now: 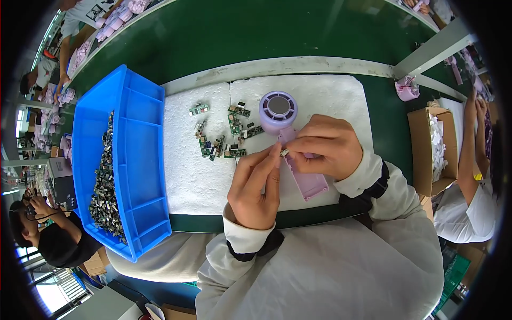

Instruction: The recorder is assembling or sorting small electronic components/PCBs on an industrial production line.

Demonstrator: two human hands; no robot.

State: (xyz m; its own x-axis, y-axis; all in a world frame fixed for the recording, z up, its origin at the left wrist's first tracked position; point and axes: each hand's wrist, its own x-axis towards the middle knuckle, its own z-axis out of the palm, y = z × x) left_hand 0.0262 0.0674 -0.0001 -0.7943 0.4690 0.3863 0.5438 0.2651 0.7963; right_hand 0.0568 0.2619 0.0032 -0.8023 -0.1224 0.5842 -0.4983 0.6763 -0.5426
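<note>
Shell (309,184) of pale purple plastic lies right of centre on a white foam board (194,184), its long axis slanting from a round purple head (278,109) nearer the far edge down toward the near right corner. A small pale part (284,152) is pinched above the shell's left side, where the person's two hands come together fingertip to fingertip. The right hand (333,149) is nearer to the shell, reaching in from the right with its knuckles raised and its thumb and forefinger closed toward the part; whether its lower fingers touch the plastic beneath cannot be told. The left hand (253,189) rises from the board's near edge, beside the shell on the left, its fingers long and bunched, thumb and forefinger tips against the same small piece. Both wrists bend inward above light cuffs with dark bands. Green circuit boards (234,125) lie loosely scattered to the left of the shell, between it and a blue bin (141,128) that stands along the board's left edge.
</note>
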